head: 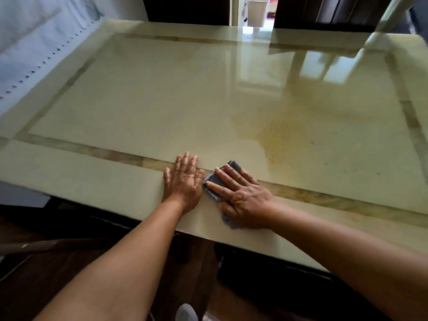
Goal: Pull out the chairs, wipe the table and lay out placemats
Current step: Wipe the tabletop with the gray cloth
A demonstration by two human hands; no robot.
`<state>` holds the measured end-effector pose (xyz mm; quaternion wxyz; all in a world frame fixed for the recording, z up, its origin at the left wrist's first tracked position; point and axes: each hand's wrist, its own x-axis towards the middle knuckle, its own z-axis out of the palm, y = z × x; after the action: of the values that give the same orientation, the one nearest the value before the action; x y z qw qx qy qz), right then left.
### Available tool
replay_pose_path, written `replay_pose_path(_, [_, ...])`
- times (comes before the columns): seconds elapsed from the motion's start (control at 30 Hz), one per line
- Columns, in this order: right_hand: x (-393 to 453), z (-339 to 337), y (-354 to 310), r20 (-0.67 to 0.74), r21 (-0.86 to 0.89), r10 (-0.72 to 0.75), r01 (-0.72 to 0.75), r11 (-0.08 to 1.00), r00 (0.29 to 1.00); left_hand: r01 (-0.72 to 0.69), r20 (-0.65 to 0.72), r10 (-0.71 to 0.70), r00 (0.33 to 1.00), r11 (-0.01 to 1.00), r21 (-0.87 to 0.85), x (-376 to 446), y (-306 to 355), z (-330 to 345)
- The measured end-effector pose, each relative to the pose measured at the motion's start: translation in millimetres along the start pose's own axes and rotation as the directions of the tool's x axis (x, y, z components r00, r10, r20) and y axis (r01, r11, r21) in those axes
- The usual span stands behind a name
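Right now the fingers [228, 176] of the right hand [240, 195] are spread out flat, pressing down on a small gray cloth [214, 181]. The cloth lies on the table [139, 100] near the front edge, and bits of it stick out past the fingertips and under the wrist. The left hand [184, 181] lies just beside it, fingers straight and open, palm flat on the table, holding nothing. The thumb almost touches the cloth. The table is shiny and cream colored (with a brown stripe running around it). Two dark chairs [187, 9] stand at the far side.
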<state>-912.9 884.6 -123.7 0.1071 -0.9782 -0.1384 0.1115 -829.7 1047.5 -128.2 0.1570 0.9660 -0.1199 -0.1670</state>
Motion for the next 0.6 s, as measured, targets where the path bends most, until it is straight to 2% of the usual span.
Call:
replay_pose_path(0.07, [-12, 5, 3, 0.012, 0.006, -0.089, 0.089, 0.996, 0.996, 0.034, -0.062, -0.034, 0.998, 0.999, -0.005, -7, 12, 7])
replay_pose_path(0.13, [-18, -1, 25, 0.016, 0.006, -0.114, 0.114, 0.993, 0.993, 0.035, -0.114, -0.037, 0.993, 0.999, -0.019, -17, 29, 16])
replay_pose_path(0.33, [-37, -26, 134, -0.090, 0.024, 0.193, -0.191, 0.981, 0.977, 0.049, -0.163, -0.059, 0.985, 0.997, -0.063, -27, 40, 28])
replay_pose_path(0.47, [-40, -27, 137, -0.064, 0.046, 0.330, -0.328, 0.944, 0.942, 0.031, -0.144, -0.040, 0.989, 0.998, -0.060, -26, 37, 28])
replay_pose_path(0.53, [-45, -20, 107, -0.035, 0.051, 0.280, -0.278, 0.959, 0.959, 0.020, -0.129, -0.023, 0.991, 0.999, -0.029, -26, 37, 28])
replay_pose_path(0.6, [-56, -10, 66, 0.015, 0.052, 0.108, -0.108, 0.993, 0.994, 0.026, -0.121, -0.025, 0.992, 1.000, 0.006, -27, 35, 30])
